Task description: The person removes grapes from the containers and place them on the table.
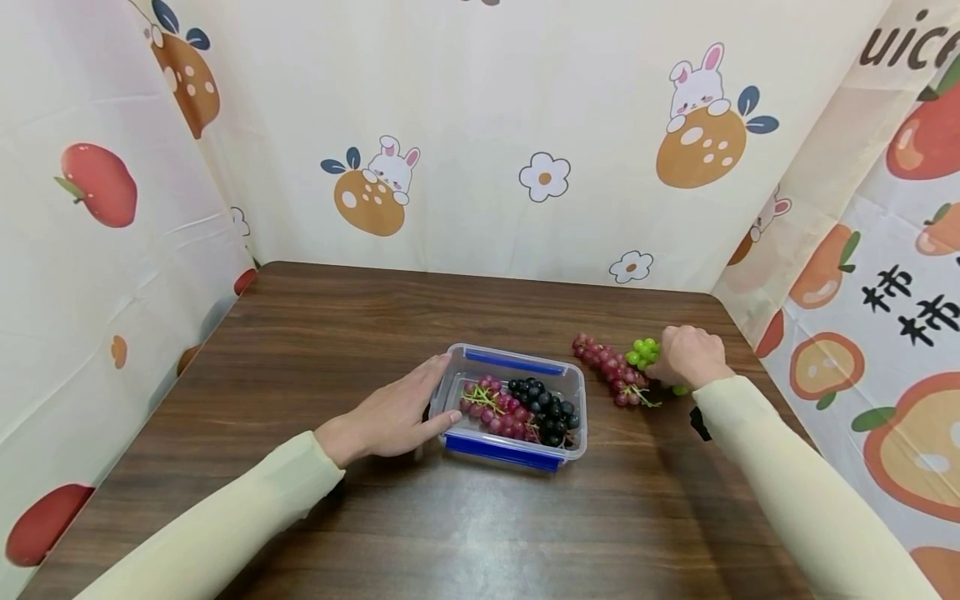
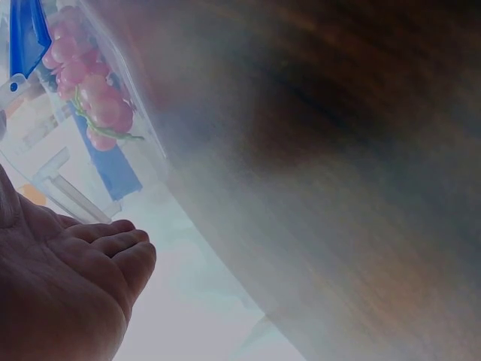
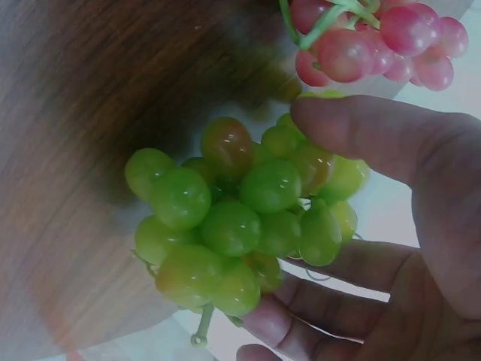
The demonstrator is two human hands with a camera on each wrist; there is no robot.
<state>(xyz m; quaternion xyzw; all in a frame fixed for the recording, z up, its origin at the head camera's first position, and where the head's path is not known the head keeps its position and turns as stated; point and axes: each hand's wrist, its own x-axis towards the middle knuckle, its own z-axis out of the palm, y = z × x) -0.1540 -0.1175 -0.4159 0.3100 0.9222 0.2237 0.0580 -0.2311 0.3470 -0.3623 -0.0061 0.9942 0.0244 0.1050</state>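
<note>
Between the thumb and fingers of my right hand is a bunch of green grapes, with berries showing on both sides of the hand in the head view. My left hand lies with straight fingers along the left side of a clear plastic box with blue clips, its thumb over the front left corner. In the box lie a red grape bunch and a black grape bunch. Another red grape bunch rests on the table between the box and my right hand.
The brown wooden table runs back to a patterned curtain. Further printed cloths hang along the left and right sides. A small black object shows beneath the right wrist.
</note>
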